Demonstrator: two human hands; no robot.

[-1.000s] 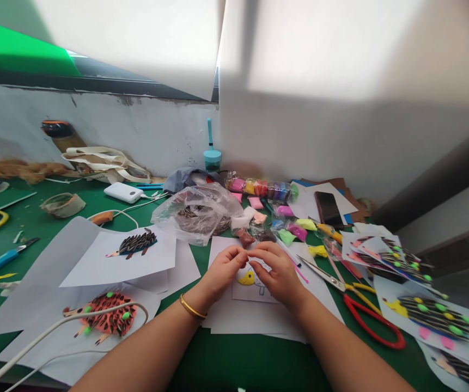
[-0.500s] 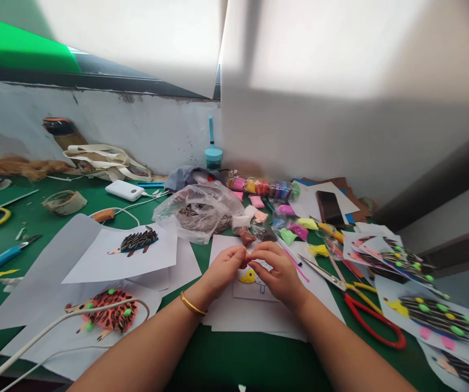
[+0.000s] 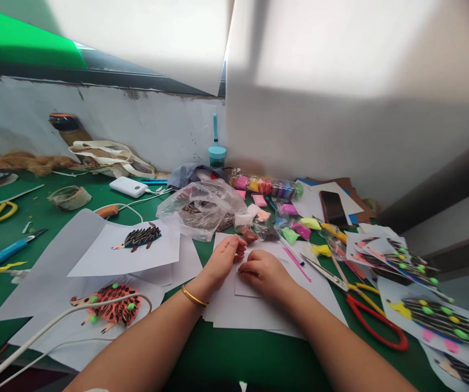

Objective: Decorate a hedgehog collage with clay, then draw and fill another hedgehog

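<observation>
My left hand [image 3: 226, 257] is raised over the stacked white sheets [image 3: 224, 313], fingers curled inward; anything inside them is hidden. Lower and to its right, my right hand [image 3: 267, 274] has bent fingers pressed together over a small white sheet [image 3: 242, 287], covering its drawing. I cannot make out what those fingers hold. Just beyond the fingertips lies a packet of brown clay [image 3: 249, 235]. A pink stick-like tool [image 3: 298, 265] rests right of my right hand, and red-handled scissors [image 3: 375, 324] lie farther right.
A clear plastic bag of seeds [image 3: 203, 209] sits behind the hands, beside several coloured clay packets [image 3: 299, 230]. Seed-covered hedgehog pictures lie left [image 3: 115, 305] and right [image 3: 434, 316]. A white cable [image 3: 62, 317] crosses the left side. A blue craft knife [image 3: 3, 257] lies far left.
My hands, which met at the fingertips, are now apart. The right hand has moved down onto the small sheet, covering the yellow-faced drawing. The view has shifted slightly.
</observation>
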